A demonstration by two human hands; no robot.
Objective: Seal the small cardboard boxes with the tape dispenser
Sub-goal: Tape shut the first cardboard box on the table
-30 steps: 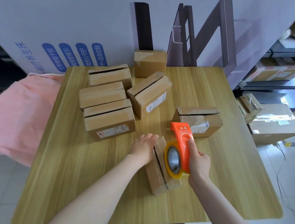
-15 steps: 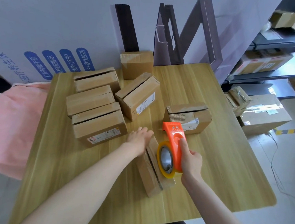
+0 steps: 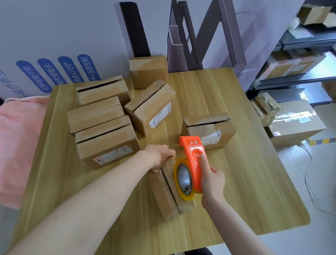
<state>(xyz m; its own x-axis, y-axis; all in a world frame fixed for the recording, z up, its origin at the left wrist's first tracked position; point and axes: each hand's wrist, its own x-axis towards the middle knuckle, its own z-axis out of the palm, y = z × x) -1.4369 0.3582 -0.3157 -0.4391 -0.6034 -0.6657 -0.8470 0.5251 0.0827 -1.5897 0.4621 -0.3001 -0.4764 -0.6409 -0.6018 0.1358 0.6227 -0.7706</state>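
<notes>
A small cardboard box (image 3: 167, 195) lies near the front middle of the wooden table (image 3: 249, 184), its top seam running away from me. My left hand (image 3: 158, 156) grips the box's far end and holds it down. My right hand (image 3: 212, 176) grips an orange tape dispenser (image 3: 192, 161) with a roll of clear tape (image 3: 183, 179); the roll rests on the box's top, right of the seam. Shiny tape covers part of the box top.
Several more small boxes sit on the table: three stacked side by side at the left (image 3: 102, 134), one tilted in the middle (image 3: 152, 108), one at the back (image 3: 147, 70), one at the right (image 3: 209, 128). Pink cloth (image 3: 7, 145) lies left of the table. Shelves and cartons (image 3: 296, 121) stand at the right.
The camera has shifted, so the scene sits slightly lower and left in view. Both hands stay on the box and dispenser with little relative movement.
</notes>
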